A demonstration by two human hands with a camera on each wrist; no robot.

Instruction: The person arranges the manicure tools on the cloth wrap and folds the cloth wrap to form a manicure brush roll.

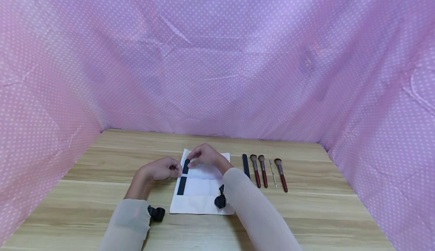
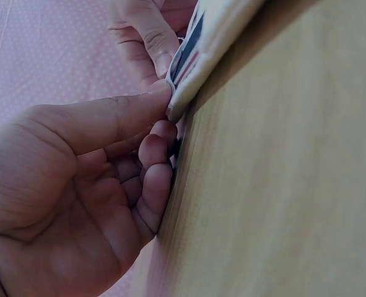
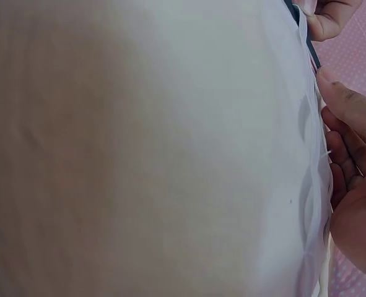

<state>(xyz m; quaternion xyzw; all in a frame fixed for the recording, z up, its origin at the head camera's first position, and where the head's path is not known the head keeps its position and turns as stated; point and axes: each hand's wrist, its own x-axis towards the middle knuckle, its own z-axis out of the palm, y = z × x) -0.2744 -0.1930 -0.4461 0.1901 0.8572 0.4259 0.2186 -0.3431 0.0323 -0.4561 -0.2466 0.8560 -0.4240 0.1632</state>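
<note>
— Hands: report state and position.

— Left hand (image 1: 161, 169): thumb and fingers pinch the white band (image 1: 204, 177) at its left end. Cannot tell whether the cloth edge is also within the pinch. Right hand (image 1: 206, 156): thumb and fingers hold the upper end of a black nail file (image 1: 182, 186).

— Location of that nail file?

— Lengthwise along the left side of the white cloth roll (image 1: 192, 204). The band crosses over the file.

— Items beside the roll?

— One row to its right, listed left to right: second black file (image 1: 246, 167), two makeup brushes (image 1: 256, 171) with dark red handles, slim metal tool (image 1: 273, 174), third makeup brush (image 1: 281, 174). Brush heads point away from the person.

— Surroundings?

— Wood-grain table (image 1: 323, 220) below; pink polka-dot fabric (image 1: 210, 73) behind and at both sides. Each pale sleeve (image 1: 129, 217) has a black unit (image 1: 157, 213) at the wrist.
</note>
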